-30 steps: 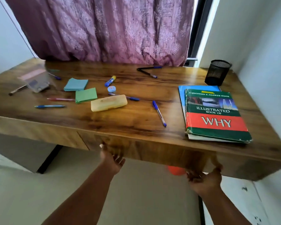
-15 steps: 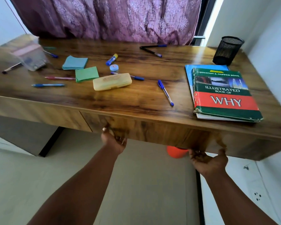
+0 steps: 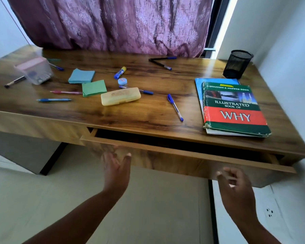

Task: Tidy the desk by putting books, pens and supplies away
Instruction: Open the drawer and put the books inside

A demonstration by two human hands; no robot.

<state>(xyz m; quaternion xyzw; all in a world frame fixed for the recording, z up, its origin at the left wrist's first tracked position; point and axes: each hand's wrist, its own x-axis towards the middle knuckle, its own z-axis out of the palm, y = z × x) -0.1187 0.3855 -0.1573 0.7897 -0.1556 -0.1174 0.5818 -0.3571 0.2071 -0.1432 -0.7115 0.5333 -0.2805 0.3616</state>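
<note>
Since half a second ago the drawer (image 3: 183, 161) has slid out from under the desktop, showing a dark gap along its top, and both hands have let go of its underside. Now the left hand (image 3: 116, 168), in the lower middle of the frame, has its fingers spread wide in front of the drawer face, and the right hand (image 3: 236, 191), at lower right, is loosely curled and empty, holding nothing.

Glossy brown wood grain covers the desk (image 3: 157, 118), which fills the middle of the frame. A purple curtain (image 3: 113, 23) hangs behind it, white walls stand at both sides, and pale floor lies below.

At right centre the book (image 3: 234, 110), green and red with "WHY" in white, lies flat on top of a blue book (image 3: 216, 81). A black mesh pen cup (image 3: 238, 64) stands near them at upper right. A blue pen (image 3: 175, 107) lies loose at centre, just right of a yellow pencil case (image 3: 120, 98). Green sticky notes (image 3: 94, 88) and teal sticky notes (image 3: 81, 76) sit left of centre, a glue stick (image 3: 120, 72) above the case, and a clear plastic box (image 3: 34, 70) at upper left.
</note>
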